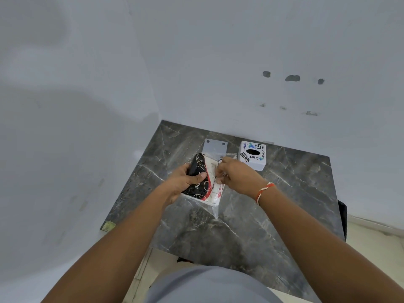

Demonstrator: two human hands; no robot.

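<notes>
We had a single view, from a wide-angle camera worn on the person's head. It looked forward and steeply down onto the dark marble tabletop (251, 215) from above that tabletop's near edge, so both forearms ran up from the bottom corners. It sat close. The left hand (185, 180) gripped a tissue pack (205, 186) and the right hand (238, 176) pinched it, over the tabletop's far half, near the picture's centre. Beyond the tabletop's far edge the white walls (218, 51) filled the upper half. Below the near edge we saw the person's grey shirt (209, 285).
</notes>
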